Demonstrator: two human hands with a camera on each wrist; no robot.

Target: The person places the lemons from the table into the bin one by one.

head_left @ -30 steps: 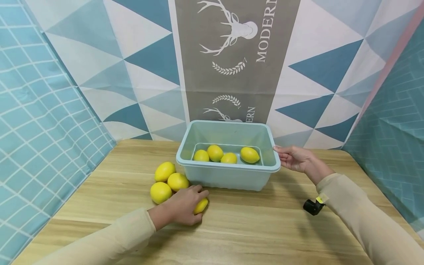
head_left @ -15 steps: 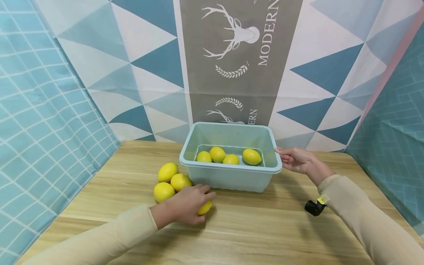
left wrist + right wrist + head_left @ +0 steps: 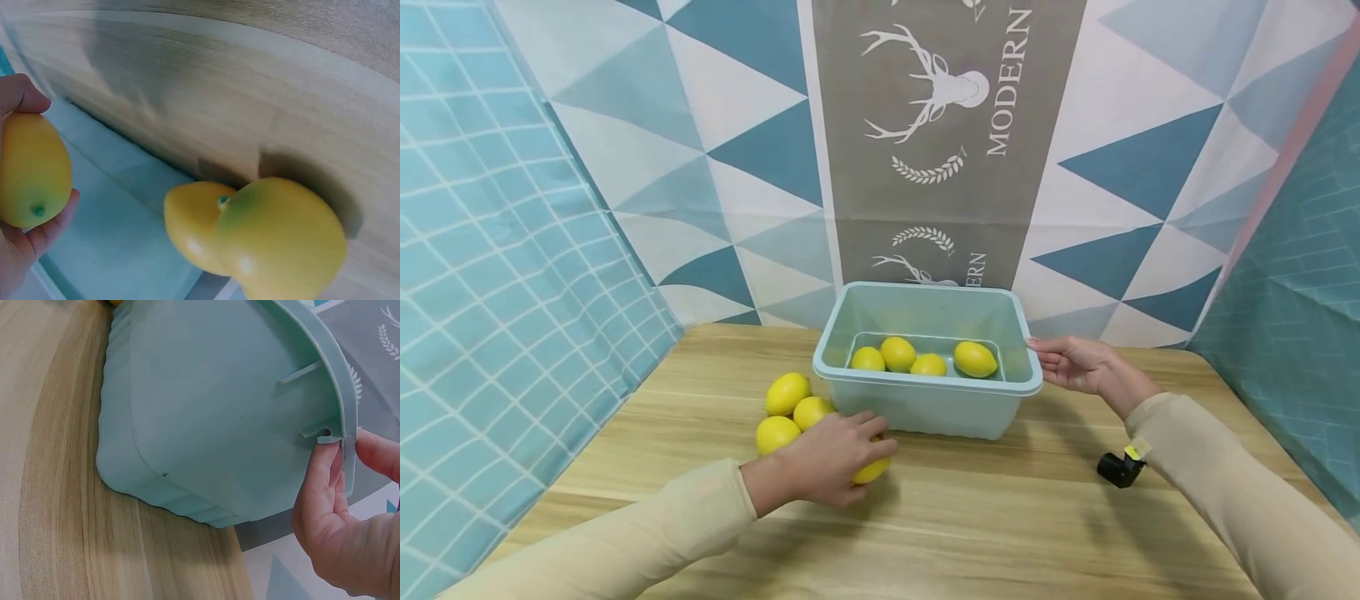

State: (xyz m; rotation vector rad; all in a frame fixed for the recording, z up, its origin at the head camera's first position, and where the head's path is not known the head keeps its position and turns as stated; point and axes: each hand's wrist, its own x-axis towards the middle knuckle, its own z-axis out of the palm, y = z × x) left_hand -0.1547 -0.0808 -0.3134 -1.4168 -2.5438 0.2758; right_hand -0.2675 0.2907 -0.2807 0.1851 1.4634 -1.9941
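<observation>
My left hand (image 3: 827,458) grips a yellow lemon (image 3: 34,172) between thumb and fingers, in front of the basin's left front corner. Behind that hand a few loose lemons (image 3: 787,393) lie grouped on the table. The light blue plastic basin (image 3: 925,408) stands against the back wall with several lemons (image 3: 974,359) on its floor. At the basin's right end, my right hand (image 3: 1078,364) pinches the rim; in the right wrist view the thumb is on the outer edge and the fingers (image 3: 322,487) are tucked under the lip.
The wood-grain table (image 3: 985,533) extends in front of the basin. A patterned cloth wall (image 3: 760,167) rises close behind it, with blue tiled sheets at left and right. A small black camera (image 3: 1120,469) is fixed at the right sleeve.
The left hand, holding the lemon, has shifted slightly right, away from the loose lemons. The right hand keeps its hold on the rim. The head view has shifted a little.
</observation>
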